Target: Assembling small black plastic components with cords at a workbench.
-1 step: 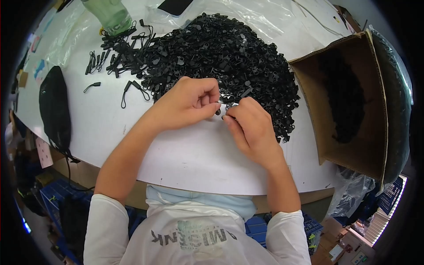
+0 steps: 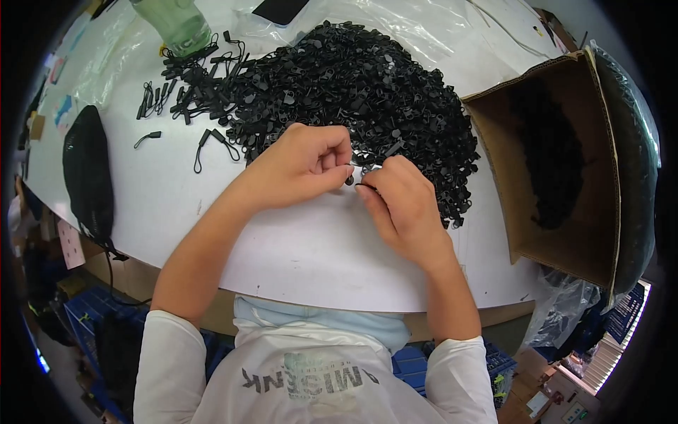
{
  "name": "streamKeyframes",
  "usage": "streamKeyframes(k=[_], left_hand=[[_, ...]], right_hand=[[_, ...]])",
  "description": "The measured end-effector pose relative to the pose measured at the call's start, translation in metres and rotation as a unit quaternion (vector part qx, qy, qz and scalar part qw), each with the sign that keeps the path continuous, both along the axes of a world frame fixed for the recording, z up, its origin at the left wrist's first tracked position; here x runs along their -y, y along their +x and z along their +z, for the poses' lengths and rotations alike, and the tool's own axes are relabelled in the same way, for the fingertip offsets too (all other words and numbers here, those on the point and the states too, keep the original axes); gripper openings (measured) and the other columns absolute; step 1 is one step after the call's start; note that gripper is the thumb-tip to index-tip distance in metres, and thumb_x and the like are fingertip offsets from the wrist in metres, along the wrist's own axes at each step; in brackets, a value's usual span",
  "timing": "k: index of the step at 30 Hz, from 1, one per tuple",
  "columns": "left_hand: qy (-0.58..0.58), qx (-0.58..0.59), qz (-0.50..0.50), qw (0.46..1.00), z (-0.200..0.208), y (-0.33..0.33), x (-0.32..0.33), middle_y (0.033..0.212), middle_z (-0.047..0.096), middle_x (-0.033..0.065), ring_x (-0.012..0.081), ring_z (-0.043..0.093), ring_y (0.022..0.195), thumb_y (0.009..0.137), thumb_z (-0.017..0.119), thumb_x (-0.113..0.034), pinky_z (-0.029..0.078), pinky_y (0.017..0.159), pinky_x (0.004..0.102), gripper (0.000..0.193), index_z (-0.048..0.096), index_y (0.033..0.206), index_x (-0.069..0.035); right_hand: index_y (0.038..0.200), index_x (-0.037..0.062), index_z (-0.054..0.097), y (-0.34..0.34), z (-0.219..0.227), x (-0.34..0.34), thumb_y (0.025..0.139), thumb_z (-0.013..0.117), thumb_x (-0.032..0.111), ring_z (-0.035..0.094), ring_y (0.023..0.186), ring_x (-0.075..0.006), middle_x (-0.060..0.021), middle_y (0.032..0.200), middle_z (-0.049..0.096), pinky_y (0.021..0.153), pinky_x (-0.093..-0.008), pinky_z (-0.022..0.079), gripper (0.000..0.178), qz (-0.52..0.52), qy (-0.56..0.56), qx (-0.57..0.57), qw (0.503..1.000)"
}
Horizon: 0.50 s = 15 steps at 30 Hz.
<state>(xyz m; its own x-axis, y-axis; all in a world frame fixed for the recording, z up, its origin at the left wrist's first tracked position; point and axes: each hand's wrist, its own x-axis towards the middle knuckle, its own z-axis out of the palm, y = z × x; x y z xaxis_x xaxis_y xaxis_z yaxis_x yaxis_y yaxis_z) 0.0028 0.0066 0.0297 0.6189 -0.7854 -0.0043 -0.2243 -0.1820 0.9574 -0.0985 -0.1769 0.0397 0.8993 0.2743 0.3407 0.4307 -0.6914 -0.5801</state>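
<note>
Both my hands meet at the near edge of a big heap of small black zipper sliders (image 2: 339, 85) on a white table (image 2: 311, 261). My left hand (image 2: 304, 166) is closed in a pinch, with a small dark piece (image 2: 349, 180) showing at the thumb tip; it looks like a zipper slider. Just to its right, my right hand (image 2: 406, 201) pinches a small black piece, mostly hidden by the fingers. The fingertips are close but apart. Left of the heap lie several black cord zipper pulls (image 2: 201, 148), each a loop with a plastic end.
At the right a cardboard box (image 2: 494, 120) lies open towards me, with a dark mass inside. A black pouch (image 2: 88, 169) lies at the left, and a green translucent bottle (image 2: 176, 28) stands at the far left. Clear plastic sheeting (image 2: 424, 28) spreads behind the heap.
</note>
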Motion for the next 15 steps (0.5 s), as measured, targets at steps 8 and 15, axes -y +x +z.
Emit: streamKeyframes(k=[8, 15], left_hand=[[-0.001, -0.08, -0.054, 0.995, 0.005, 0.001, -0.003, 0.068, 0.063, 0.0037, 0.009, 0.064, 0.058, 0.081, 0.064, 0.0, 0.047, 0.052, 0.0187, 0.01, 0.054, 0.08, 0.0], [-0.053, -0.096, -0.092, 0.99, 0.01, 0.002, -0.008, 0.075, 0.067, 0.0091, 0.0147, 0.069, 0.062, 0.08, 0.061, 0.007, 0.053, 0.056, 0.0217, 0.007, 0.058, 0.085, 0.003]], right_hand=[[0.089, 0.0002, 0.058, 0.003, -0.004, 0.003, 0.078, 0.069, 0.003, 0.053, 0.069, -0.0296, -0.0118, 0.077, 0.052, 0.061, -0.0392, 0.044, 0.016, -0.022, 0.025, 0.002, 0.999], [0.086, 0.0031, 0.063, 0.002, -0.005, 0.005, 0.078, 0.07, 0.004, 0.051, 0.061, -0.0259, -0.0082, 0.068, 0.05, 0.054, -0.0358, 0.041, 0.01, -0.023, 0.063, 0.002, 0.998]])
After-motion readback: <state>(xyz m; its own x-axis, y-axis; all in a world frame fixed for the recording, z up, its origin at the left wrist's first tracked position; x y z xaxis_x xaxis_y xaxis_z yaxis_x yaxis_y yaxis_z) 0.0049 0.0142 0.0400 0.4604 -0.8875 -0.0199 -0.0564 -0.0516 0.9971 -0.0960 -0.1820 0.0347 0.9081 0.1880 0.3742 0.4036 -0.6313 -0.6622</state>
